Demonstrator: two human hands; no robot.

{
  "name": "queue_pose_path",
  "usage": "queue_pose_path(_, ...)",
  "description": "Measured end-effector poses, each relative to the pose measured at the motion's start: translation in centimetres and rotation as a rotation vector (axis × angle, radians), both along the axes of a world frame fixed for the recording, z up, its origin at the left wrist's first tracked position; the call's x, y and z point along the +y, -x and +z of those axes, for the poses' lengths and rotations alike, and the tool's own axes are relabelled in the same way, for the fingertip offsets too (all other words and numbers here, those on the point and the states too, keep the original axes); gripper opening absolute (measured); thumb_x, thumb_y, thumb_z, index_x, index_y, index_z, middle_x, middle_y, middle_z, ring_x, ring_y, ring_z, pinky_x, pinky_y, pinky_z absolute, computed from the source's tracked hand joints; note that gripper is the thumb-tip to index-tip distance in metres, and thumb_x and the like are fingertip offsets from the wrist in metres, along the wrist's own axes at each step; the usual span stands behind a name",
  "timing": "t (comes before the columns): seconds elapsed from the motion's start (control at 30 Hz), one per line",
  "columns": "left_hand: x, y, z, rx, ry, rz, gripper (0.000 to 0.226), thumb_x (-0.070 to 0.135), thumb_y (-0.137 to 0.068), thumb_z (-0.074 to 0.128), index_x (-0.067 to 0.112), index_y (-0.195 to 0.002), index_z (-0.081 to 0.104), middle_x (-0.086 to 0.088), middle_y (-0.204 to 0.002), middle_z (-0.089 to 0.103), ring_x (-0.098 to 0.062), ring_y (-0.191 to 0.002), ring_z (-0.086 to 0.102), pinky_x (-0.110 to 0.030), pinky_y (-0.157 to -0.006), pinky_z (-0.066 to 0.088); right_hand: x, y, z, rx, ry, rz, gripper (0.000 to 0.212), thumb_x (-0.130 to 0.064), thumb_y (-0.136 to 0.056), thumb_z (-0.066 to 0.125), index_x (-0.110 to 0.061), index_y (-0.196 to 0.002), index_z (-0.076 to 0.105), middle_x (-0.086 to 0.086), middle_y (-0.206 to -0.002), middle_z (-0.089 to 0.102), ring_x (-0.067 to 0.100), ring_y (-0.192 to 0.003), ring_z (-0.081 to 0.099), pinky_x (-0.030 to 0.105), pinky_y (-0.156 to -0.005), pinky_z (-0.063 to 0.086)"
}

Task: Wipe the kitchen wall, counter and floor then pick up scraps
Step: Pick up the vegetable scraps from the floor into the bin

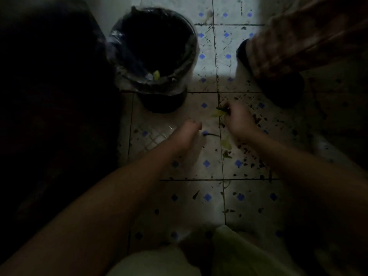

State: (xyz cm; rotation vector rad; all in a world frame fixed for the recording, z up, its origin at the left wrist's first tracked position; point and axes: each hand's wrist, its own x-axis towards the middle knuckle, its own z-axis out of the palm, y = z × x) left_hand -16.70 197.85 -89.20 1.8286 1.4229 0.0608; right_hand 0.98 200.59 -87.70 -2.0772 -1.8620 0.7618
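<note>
- My right hand (240,121) is low over the white floor tiles with blue diamonds (207,163). Its fingertips are pinched together on a yellow-green leafy scrap (217,113) that lies by a tile seam.
- My left hand (186,132) is just to the left of it, fingers curled inward. The picture is dim and blurred, so I cannot tell whether it has hold of anything.
- A round black bin lined with a clear plastic bag (155,56) stands farther off and to the left of both hands. A small yellow-green piece (156,75) rests on its liner at the near rim.
- A pale leaf piece (227,144) lies on the floor beside my right wrist.
- Dark crumbs (256,166) are scattered over the tiles, thickest to the right.
- A dark rounded shape (284,92) sits on the floor at far right; I cannot make out what it is.
</note>
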Motion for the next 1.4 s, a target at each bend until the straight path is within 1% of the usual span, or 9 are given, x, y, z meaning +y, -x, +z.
queue_pose_path(0.13,0.0,-1.6,-1.3,0.01,-0.067,-0.118,0.008,0.016,-0.097,0.043,0.017,-0.101,0.05,-0.003,-0.102,0.045,-0.015,-0.096,0.041,-0.023,-0.074,0.034,0.9,-0.7,0.2,-0.037,-0.042,-0.025,0.028,-0.001,-0.086,0.051,-0.008,-0.111,0.06,0.014,-0.114,0.061,0.029,-0.105,0.057,0.042,-0.093,0.048)
queue_pose_path(0.23,0.9,-3.0,-1.9,0.12,-0.087,-0.207,0.023,0.009,-0.092,0.05,0.007,-0.115,0.052,-0.012,-0.116,0.048,-0.027,-0.102,0.05,-0.035,-0.086,0.046,1.2,-0.5,0.0,-0.026,-0.049,-0.038,0.026,0.001,-0.085,0.055,-0.007,-0.108,0.061,0.016,-0.109,0.062,0.029,-0.1,0.059,0.04,-0.087,0.05)
queue_pose_path(0.33,1.3,-3.7,-2.6,0.158,-0.109,-0.227,0.031,-0.003,-0.087,0.053,0.004,-0.118,0.05,-0.016,-0.12,0.046,-0.033,-0.107,0.05,-0.042,-0.091,0.046,1.2,-0.6,-0.4,-0.041,-0.065,-0.022,0.026,0.003,-0.082,0.056,-0.003,-0.107,0.061,0.018,-0.109,0.06,0.032,-0.099,0.058,0.036,-0.083,0.048)
queue_pose_path(0.57,1.3,-5.1,-3.8,0.262,-0.212,-0.303,0.026,-0.01,-0.084,0.052,0.006,-0.105,0.05,-0.016,-0.106,0.052,-0.033,-0.096,0.053,-0.033,-0.069,0.033,1.1,-1.8,-0.8,-0.093,0.038,-0.078,0.023,-0.009,-0.084,0.061,-0.009,-0.107,0.059,0.012,-0.108,0.057,0.029,-0.092,0.057,0.035,-0.074,0.047)
queue_pose_path(0.73,1.1,-6.0,-3.8,0.327,-0.376,-0.337,0.054,-0.014,-0.069,0.062,0.008,-0.117,0.05,-0.013,-0.111,0.054,-0.031,-0.102,0.053,-0.036,-0.081,0.043,0.8,-3.0,-0.9,-0.115,0.048,-0.127,0.026,-0.004,-0.087,0.055,-0.012,-0.112,0.058,0.011,-0.109,0.06,0.027,-0.091,0.06,0.039,-0.076,0.052)
queue_pose_path(0.87,0.2,-7.0,-3.4,0.24,-0.386,-0.501,0.061,-0.016,-0.07,0.059,0.007,-0.125,0.046,-0.012,-0.115,0.052,-0.03,-0.104,0.051,-0.038,-0.087,0.043,0.5,-4.6,-0.6,-0.11,0.004,-0.2,0.028,0.001,-0.084,0.051,-0.01,-0.109,0.06,0.014,-0.105,0.062,0.03,-0.088,0.061,0.039,-0.073,0.053)
queue_pose_path(1.03,-0.1,-7.9,-3.2,0.285,-0.379,-0.577,0.057,-0.008,-0.083,0.06,0.014,-0.132,0.043,-0.009,-0.127,0.042,-0.028,-0.115,0.044,-0.039,-0.092,0.041,0.1,-6.4,-0.3,-0.143,0.04,-0.247,0.027,-0.003,-0.083,0.059,-0.011,-0.108,0.059,0.013,-0.108,0.06,0.027,-0.091,0.059,0.035,-0.071,0.05)
queue_pose_path(1.2,0.0,-8.3,-2.4,0.279,-0.34,-0.602,0.057,-0.023,-0.065,0.05,0.006,-0.115,0.047,-0.013,-0.117,0.044,-0.03,-0.104,0.045,-0.034,-0.081,0.036,-1.5,-8.4,-0.2,-0.132,0.027,-0.258,0.02,-0.001,-0.085,0.052,-0.007,-0.103,0.059,0.016,-0.108,0.059,0.029,-0.092,0.055,0.032,-0.072,0.042)
queue_pose_path(1.4,0.3,-8.8,-2.2,0.265,-0.3,-0.558,0.053,-0.024,-0.064,0.049,0.006,-0.109,0.048,-0.013,-0.108,0.046,-0.029,-0.097,0.048,-0.031,-0.072,0.033,-3.1,-11.1,-1.3,-0.061,0.066,-0.375,0.01,-0.004,-0.089,0.054,-0.007,-0.098,0.058,0.012,-0.097,0.061,0.019,-0.08,0.051,0.027,-0.068,0.035)
